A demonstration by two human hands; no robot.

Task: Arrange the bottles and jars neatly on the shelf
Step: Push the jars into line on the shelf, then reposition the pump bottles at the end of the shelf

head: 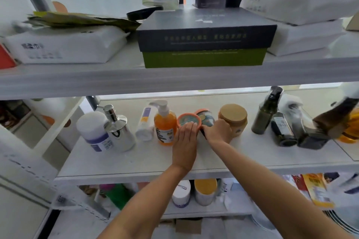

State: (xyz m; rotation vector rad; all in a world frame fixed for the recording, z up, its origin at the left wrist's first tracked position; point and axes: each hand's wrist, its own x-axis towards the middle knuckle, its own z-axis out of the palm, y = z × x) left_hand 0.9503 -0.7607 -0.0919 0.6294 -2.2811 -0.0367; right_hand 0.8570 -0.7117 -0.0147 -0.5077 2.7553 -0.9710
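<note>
On the white middle shelf [124, 161] stand a white jar with a purple label [93, 132], a silver pump bottle [118, 132], a white tube [144, 124] and an orange pump bottle [165, 124]. My left hand [185, 141] rests flat against the front of an orange-rimmed jar [188, 119]. My right hand [217, 132] is curled on a second orange-rimmed jar [206, 116] just behind and right of the first. A tan-lidded jar [233, 118] stands right of my right hand. Dark bottles [266, 114] cluster at the far right.
The upper shelf holds a dark box on a green base [204, 40] and white tissue packs [62, 46]. The lower shelf carries a white bottle [181, 193] and a yellow-lidded jar [206, 192]. A tilted brown bottle [336, 118] lies at the right edge.
</note>
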